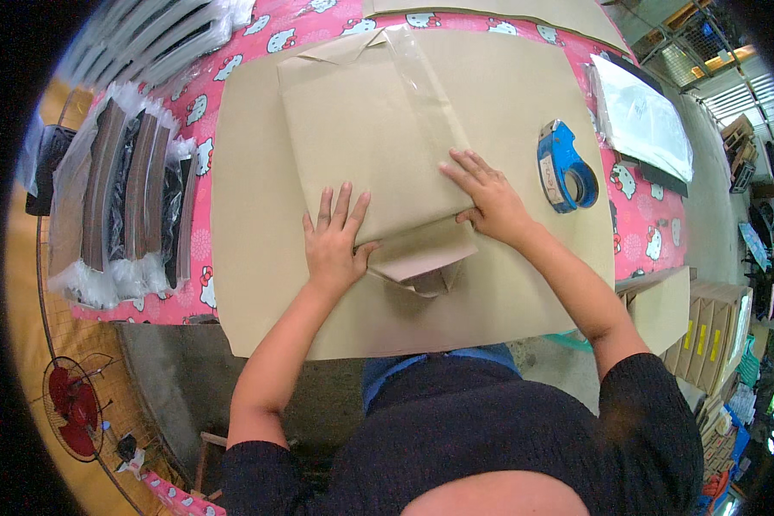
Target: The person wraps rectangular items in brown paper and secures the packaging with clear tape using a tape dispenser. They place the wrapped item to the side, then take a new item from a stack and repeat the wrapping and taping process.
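In front of me lies a package wrapped in brown kraft paper (353, 129), flat on a larger brown paper sheet (258, 258). Clear tape runs along the package's upper right part, and its far end is folded to a point. At the near end, a loose paper flap (426, 249) sticks out toward me, partly folded. My left hand (335, 241) rests with spread fingers on the near left corner. My right hand (490, 196) lies on the near right edge, fingers apart, thumb by the flap. A blue tape dispenser (563, 168) stands to the right on the sheet.
A pink patterned cloth (202, 107) covers the table. Plastic-bagged dark and brown strips (120, 189) lie at left, more clear-wrapped items (155, 39) at far left. A white plastic-covered packet (645, 112) sits at right. Cardboard boxes (705, 335) stand right of me; a red fan (73, 408) is lower left.
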A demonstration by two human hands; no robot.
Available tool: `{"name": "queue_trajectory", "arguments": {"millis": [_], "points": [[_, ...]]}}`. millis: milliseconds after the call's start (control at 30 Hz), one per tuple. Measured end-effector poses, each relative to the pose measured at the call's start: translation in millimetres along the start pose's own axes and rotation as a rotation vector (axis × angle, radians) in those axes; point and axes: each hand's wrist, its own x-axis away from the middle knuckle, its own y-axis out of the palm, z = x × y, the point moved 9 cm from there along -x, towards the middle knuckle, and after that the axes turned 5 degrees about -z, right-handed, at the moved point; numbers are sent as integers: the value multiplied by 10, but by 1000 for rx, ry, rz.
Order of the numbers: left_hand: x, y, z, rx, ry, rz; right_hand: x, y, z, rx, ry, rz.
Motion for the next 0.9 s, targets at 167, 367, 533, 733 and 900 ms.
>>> {"name": "queue_trajectory", "arguments": {"millis": [167, 367, 533, 733, 900], "points": [[-18, -15, 5, 18, -4, -9, 73, -105, 181, -76, 135, 68], [-16, -29, 30, -6, 40, 71, 638, 128, 575, -87, 420, 359], [59, 10, -21, 47, 3, 68, 1197, 420, 12, -25, 708, 45], [32, -45, 33, 55, 22, 99, 635, 218, -215, 83, 469, 491], [89, 2, -59, 24, 127, 198, 249, 63, -660, 129, -304, 399]]}}
